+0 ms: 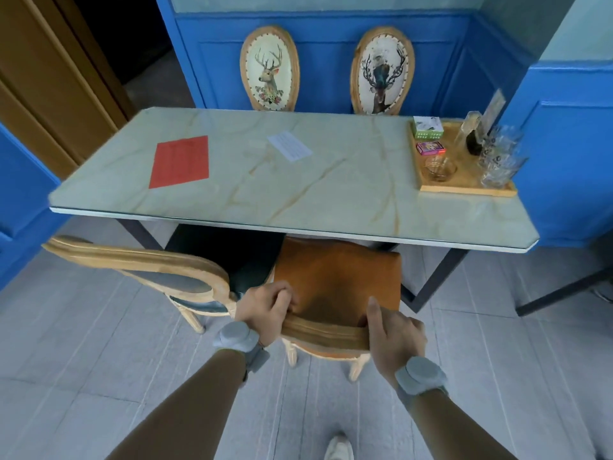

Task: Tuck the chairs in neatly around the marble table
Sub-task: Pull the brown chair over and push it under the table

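From the head view, both hands grip the top rail of the tan chair (338, 277): the left hand (265, 305) is wrapped over its left end with fingers curled onto the front face, and the right hand (391, 330) is clamped on the right end, thumb up against the backrest. Holding the two ends likely keeps the chair square to the desk (298, 180) as it is pushed in; its seat already reaches under the near edge, roughly at the middle. Just to the left, the blue chair (149, 270) stands skewed, its back angled away from the desk and close to the tan one, so it probably still needs straightening and could catch the tan chair's side. Across the desk, two deer chairs (269, 69) sit tucked against the blue wall. A dark desk leg (434, 273) slants down at the right of the tan chair. A wooden tray (464, 189) of glasses sits far right, with a red sheet (180, 161) and a white paper (289, 145) on the top.
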